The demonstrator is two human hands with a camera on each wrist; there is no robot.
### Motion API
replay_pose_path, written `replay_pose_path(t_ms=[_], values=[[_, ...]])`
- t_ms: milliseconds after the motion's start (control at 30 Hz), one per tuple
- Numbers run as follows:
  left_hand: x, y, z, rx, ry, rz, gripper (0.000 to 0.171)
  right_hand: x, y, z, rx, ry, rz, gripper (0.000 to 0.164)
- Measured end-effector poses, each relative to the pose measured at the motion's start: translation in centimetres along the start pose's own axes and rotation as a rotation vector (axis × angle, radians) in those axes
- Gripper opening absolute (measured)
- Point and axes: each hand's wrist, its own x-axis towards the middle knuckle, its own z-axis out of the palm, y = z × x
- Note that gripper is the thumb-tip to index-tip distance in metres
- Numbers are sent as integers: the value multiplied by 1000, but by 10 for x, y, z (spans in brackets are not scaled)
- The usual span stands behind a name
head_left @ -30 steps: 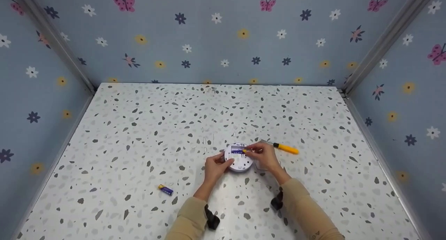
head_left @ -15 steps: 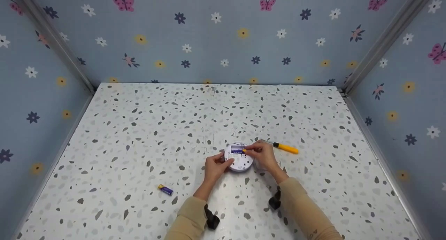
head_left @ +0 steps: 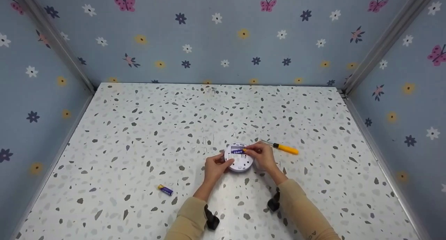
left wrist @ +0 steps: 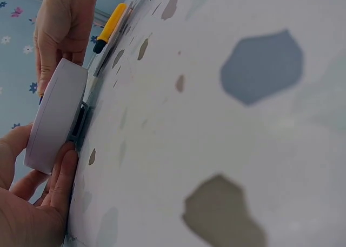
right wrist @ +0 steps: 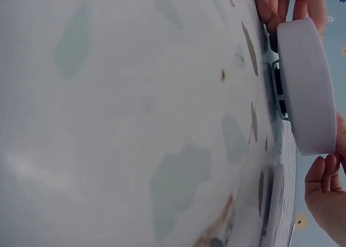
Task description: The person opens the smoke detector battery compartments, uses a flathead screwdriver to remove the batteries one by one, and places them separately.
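A round white device [head_left: 240,165] with an open battery compartment is held tilted at the table's middle. My left hand [head_left: 215,168] grips its left side, thumb over the face; in the left wrist view, fingers support it from beneath. With thumb and fingertips, my right hand [head_left: 265,158] pinches the yellow end of a purple battery [head_left: 237,151], whose body lies over the compartment at a slight slant. The right wrist view shows the device's smooth side wall [right wrist: 308,85] and a dark slotted part underneath; the battery is hidden there.
A second purple and yellow battery [head_left: 165,190] lies left of my left forearm. Beyond my right hand rests a screwdriver [head_left: 286,148] with a yellow handle. A flat white piece [right wrist: 275,204] lies on the table near my right hand. Flowered panels [head_left: 223,38] enclose the speckled table.
My right forearm has shifted slightly to the left, and the battery's slant in the compartment has changed a little. The left hand and the device stay in place.
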Motion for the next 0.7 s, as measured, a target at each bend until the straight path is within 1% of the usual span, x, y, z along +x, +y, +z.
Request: replay_pose_path(t_ms=[133,300,367,533,600,700], values=[[0,0,0,9,9,15,50,0,1,0,-4,-1,3,10],[-1,-1,1,2,13,30,48,-1,1,0,-19,-12,29,10],[-1,0,1,20,18,28,48,-1,1,0,-23,-19,37,10],[-1,1,1,43,26,10,48,-2,1,-1,-40,-33,-11,11],[-1,1,1,34,25,2,48,-2,0,-2,-26,-35,-12,10],[-1,2,1,14,19,0,49,-1,-4,-3,-3,-44,22,9]])
